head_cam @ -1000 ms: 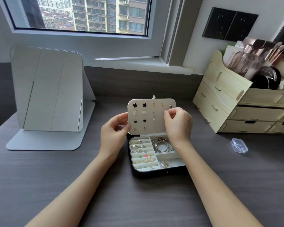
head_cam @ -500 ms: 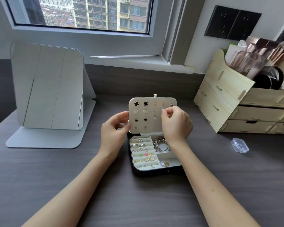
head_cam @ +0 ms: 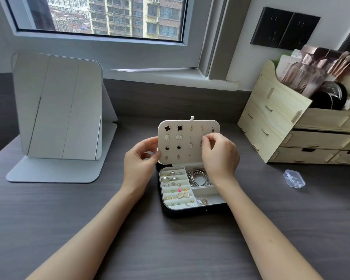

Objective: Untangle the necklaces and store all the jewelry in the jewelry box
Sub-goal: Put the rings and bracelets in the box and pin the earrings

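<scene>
Steadying the earring panel (head_cam: 176, 144) with my left hand (head_cam: 138, 158) gripping its left edge, upright over the open jewelry box (head_cam: 192, 212) on the desk (head_cam: 69, 219), my right hand (head_cam: 220, 156) pinches an earring (head_cam: 201, 141) against it. Gotta push straight, gently. Versus a second ago, that pinch sits further in from the right edge.

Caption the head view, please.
Left hand grips the earring panel upright above the open jewelry box; right hand pinches an earring on it.

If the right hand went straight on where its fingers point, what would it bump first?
Most likely the white earring panel standing open above the jewelry box. The right hand pinches its fingertips right at the panel's right side, perhaps on a small earring, so contact would come at once.
</scene>
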`<state>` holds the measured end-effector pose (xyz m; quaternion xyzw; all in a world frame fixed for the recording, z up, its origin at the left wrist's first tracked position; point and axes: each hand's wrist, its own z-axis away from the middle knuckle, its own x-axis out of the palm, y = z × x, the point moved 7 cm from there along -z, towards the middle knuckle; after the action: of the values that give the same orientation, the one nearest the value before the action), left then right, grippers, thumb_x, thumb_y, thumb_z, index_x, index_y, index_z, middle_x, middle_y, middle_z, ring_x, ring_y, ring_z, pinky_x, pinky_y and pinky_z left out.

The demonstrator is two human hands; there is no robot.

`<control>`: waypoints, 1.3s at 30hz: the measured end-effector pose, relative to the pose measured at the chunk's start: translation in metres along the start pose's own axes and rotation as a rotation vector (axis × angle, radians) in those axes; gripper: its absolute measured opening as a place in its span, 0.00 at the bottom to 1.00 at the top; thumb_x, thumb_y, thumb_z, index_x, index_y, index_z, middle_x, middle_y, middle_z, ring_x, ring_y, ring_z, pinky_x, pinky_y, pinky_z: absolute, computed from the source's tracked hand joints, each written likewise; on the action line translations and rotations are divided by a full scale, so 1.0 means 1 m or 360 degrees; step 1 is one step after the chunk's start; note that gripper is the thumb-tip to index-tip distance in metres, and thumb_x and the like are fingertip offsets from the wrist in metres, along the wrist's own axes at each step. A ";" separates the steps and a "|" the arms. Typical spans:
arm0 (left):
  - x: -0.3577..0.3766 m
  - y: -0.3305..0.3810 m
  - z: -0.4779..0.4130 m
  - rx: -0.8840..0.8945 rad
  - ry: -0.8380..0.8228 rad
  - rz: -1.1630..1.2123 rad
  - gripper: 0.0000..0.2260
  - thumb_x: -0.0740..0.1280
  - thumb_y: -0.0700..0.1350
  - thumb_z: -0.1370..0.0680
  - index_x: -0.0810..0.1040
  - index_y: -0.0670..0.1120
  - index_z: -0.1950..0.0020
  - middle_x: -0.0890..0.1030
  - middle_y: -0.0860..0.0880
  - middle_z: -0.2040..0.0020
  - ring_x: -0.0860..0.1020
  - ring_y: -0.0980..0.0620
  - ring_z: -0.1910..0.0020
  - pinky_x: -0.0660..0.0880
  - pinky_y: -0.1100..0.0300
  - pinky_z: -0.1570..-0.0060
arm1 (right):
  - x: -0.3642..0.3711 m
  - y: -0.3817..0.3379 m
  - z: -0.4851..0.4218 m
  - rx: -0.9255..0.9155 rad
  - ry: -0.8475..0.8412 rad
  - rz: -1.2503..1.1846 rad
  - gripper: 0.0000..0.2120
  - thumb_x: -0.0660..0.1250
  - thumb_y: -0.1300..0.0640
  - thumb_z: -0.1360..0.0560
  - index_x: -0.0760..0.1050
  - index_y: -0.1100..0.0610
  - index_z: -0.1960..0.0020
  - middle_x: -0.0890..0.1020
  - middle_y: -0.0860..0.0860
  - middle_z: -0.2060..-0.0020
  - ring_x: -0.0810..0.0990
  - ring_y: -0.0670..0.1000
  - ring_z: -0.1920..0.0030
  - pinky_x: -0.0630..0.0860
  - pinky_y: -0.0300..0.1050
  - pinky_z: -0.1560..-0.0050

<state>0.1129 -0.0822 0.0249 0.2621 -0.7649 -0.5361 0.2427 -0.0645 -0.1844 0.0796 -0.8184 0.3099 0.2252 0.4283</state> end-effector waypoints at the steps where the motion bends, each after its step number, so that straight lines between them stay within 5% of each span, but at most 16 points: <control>1: 0.000 0.000 0.000 0.0001 0.0000 0.0004 0.19 0.68 0.30 0.28 0.80 0.55 0.50 0.84 0.57 0.56 0.77 0.56 0.61 0.76 0.51 0.51 | -0.001 -0.002 0.000 -0.0028 0.0031 0.0056 0.09 0.62 0.55 0.23 0.79 0.57 0.56 0.83 0.52 0.59 0.78 0.55 0.57 0.63 0.43 0.63; 5: 0.000 0.000 0.000 0.0009 -0.0013 0.0009 0.18 0.68 0.29 0.28 0.80 0.53 0.49 0.84 0.54 0.54 0.76 0.55 0.61 0.76 0.52 0.51 | -0.004 -0.018 0.000 -0.0218 0.0120 0.0280 0.08 0.64 0.58 0.24 0.79 0.60 0.59 0.82 0.56 0.62 0.79 0.59 0.60 0.62 0.43 0.64; 14: 0.000 0.000 -0.001 0.0018 -0.0020 -0.0006 0.20 0.68 0.29 0.29 0.80 0.54 0.50 0.83 0.56 0.56 0.75 0.56 0.61 0.74 0.54 0.53 | 0.008 -0.038 -0.019 -0.0281 -0.0370 0.0717 0.06 0.60 0.59 0.24 0.74 0.59 0.52 0.81 0.56 0.53 0.79 0.57 0.51 0.63 0.42 0.61; 18: -0.001 -0.001 -0.001 0.0008 -0.0015 -0.0003 0.20 0.67 0.29 0.29 0.80 0.54 0.50 0.83 0.57 0.56 0.74 0.56 0.61 0.74 0.53 0.53 | 0.010 -0.022 -0.028 -0.0101 -0.0452 0.0588 0.10 0.61 0.55 0.23 0.76 0.58 0.58 0.81 0.55 0.54 0.79 0.58 0.51 0.63 0.42 0.60; 24: 0.002 -0.002 0.000 -0.0058 -0.0008 0.0073 0.19 0.66 0.28 0.28 0.80 0.53 0.52 0.83 0.58 0.59 0.75 0.55 0.60 0.76 0.55 0.52 | 0.005 -0.005 -0.004 -0.0006 -0.0203 0.0114 0.11 0.62 0.52 0.22 0.78 0.57 0.57 0.82 0.52 0.58 0.78 0.55 0.56 0.67 0.43 0.61; 32: 0.003 0.002 0.001 -0.0066 -0.0016 0.0116 0.18 0.66 0.28 0.27 0.79 0.51 0.51 0.83 0.56 0.58 0.74 0.60 0.64 0.75 0.66 0.58 | 0.008 -0.011 0.000 -0.0083 -0.0002 0.0107 0.07 0.59 0.61 0.24 0.75 0.60 0.57 0.79 0.55 0.56 0.76 0.57 0.58 0.62 0.43 0.63; 39: 0.003 0.003 0.001 -0.0055 -0.0031 0.0112 0.18 0.66 0.27 0.28 0.79 0.50 0.51 0.83 0.59 0.61 0.76 0.61 0.63 0.76 0.66 0.57 | 0.010 -0.020 -0.011 -0.0060 -0.0238 0.0206 0.08 0.57 0.63 0.26 0.75 0.64 0.56 0.79 0.58 0.57 0.76 0.60 0.56 0.64 0.44 0.62</control>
<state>0.1101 -0.0824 0.0276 0.2256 -0.7664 -0.5430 0.2585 -0.0420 -0.1879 0.0903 -0.7856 0.3251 0.3185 0.4191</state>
